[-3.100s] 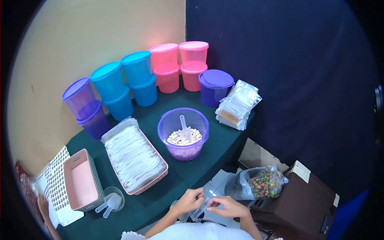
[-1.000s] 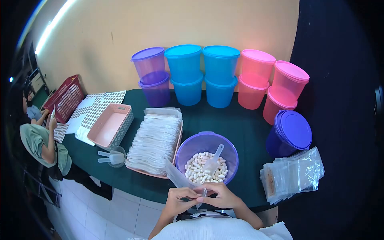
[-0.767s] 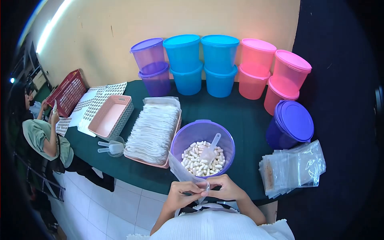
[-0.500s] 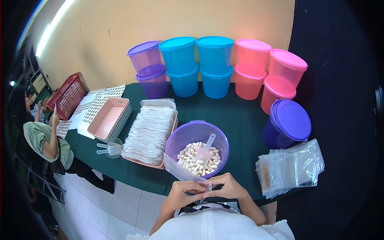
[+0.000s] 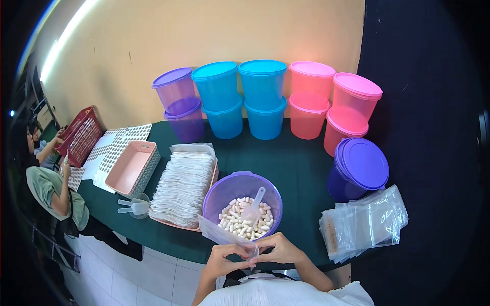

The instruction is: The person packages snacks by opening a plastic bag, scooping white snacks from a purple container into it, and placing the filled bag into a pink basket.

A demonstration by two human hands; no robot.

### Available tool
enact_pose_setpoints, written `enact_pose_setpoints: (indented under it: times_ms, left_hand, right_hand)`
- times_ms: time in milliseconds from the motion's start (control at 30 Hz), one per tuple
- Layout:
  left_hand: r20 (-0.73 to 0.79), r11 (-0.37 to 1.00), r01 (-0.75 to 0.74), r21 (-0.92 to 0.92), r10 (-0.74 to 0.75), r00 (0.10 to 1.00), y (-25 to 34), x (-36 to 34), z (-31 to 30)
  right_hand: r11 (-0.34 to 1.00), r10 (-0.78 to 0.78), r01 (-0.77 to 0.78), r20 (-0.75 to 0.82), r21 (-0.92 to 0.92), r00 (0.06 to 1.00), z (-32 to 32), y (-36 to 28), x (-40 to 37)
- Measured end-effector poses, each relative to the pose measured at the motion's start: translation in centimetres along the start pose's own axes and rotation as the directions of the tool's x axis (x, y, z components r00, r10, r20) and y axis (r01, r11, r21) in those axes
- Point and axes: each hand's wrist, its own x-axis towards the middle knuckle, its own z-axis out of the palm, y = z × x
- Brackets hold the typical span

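Note:
A translucent plastic bag (image 5: pixel 224 234) is pinched at its end by both hands, its far part slanting up to the left over the bowl's front rim. My left hand (image 5: pixel 224 261) grips it from the left with thumb and fingers together. From the right, my right hand (image 5: pixel 282 251) has its fingertips closed on the same end, close to the left fingertips. Just beyond them stands a purple tub (image 5: pixel 210 200) holding white capsule-shaped pieces (image 5: pixel 236 217). A clear scoop (image 5: pixel 251 211) rests among these pieces, handle up.
Left of the tub, a pink basket holds a row of filled white packets (image 5: pixel 181 186). Farther left are an empty-looking basket (image 5: pixel 130 166), scoops (image 5: pixel 135 207) and a person (image 5: pixel 56 191) by a red crate (image 5: pixel 84 135). Clear bags (image 5: pixel 365 224) lie right; lidded tubs (image 5: pixel 263 99) stand behind.
The camera view has shifted, so the table and tubs sit lower and slightly left. Both hands keep their pinch on the bag. At the far left, an arm now reaches towards the red crate.

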Motion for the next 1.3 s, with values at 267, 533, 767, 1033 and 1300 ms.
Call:
enact_pose_setpoints:
  times_ms: [267, 533, 767, 1033, 1300]
  left_hand:
    - [0.015, 0.998, -0.035, 0.048, 0.035, 0.999, 0.0, 0.1, -2.2]
    - [-0.113, 0.893, -0.367, 0.260, 0.406, 0.907, 2.0, 1.5, -4.4]
    - [-0.038, 0.918, -0.328, 0.221, 0.344, 0.938, 0.1, 1.7, -4.9]
    - [0.013, 0.918, -0.371, 0.139, 0.373, 0.928, -0.3, 2.0, -6.2]
    - [-0.162, 0.965, -0.231, 0.126, 0.249, 0.955, -0.1, 1.8, -6.4]
  right_hand:
    - [1.000, -0.004, 0.004, -0.068, -0.002, 0.998, 1.0, -2.1, 1.6]
    - [0.996, -0.087, 0.091, -0.160, 0.015, 0.983, 3.9, -3.9, 3.8]
    - [0.997, 0.018, -0.003, -0.202, 0.073, 0.979, 5.4, -2.3, 4.2]
    - [0.999, 0.026, -0.019, -0.160, 0.045, 0.987, 4.7, -2.0, 4.6]
    - [0.988, 0.137, -0.151, -0.287, -0.029, 0.948, 5.3, -2.2, 5.7]
